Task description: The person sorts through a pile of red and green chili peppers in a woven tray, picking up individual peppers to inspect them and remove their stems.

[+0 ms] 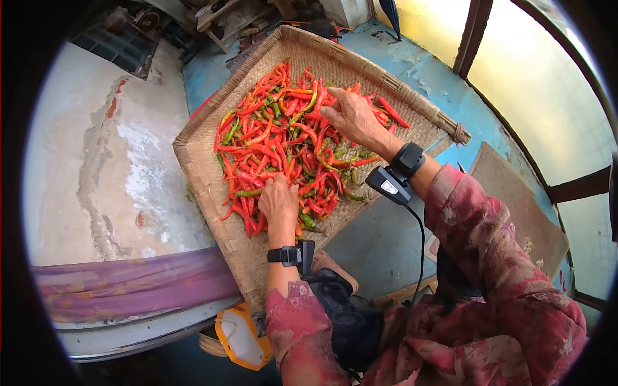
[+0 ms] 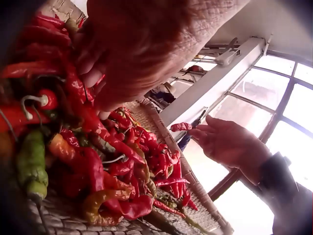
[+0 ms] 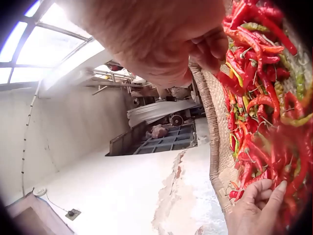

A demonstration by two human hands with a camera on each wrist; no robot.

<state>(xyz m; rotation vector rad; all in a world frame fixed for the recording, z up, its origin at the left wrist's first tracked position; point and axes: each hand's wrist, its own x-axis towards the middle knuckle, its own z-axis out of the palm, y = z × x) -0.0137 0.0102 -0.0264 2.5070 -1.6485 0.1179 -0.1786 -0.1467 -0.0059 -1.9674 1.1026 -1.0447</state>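
A heap of chili peppers (image 1: 261,151), mostly red with some green and yellow, lies in a woven tray (image 1: 203,186). My left hand (image 1: 278,201) reaches into the near side of the heap, its fingers bent among red peppers. In the right wrist view, the thumb and forefinger of this left hand (image 3: 257,208) stand close together on the pods; I cannot tell whether they grip one. Above the far right of the heap, my right hand (image 1: 357,116) pinches a red chili pepper (image 2: 181,127) at its fingertips, raised over the tray in the left wrist view.
A raised woven rim (image 1: 386,80) runs round the tray. On the left is a worn wall (image 1: 141,148) with purple cloth (image 1: 141,283) below it. Windows (image 1: 547,96) stand at the right above a blue floor (image 1: 412,58). An orange-edged box (image 1: 241,338) sits under the near corner.
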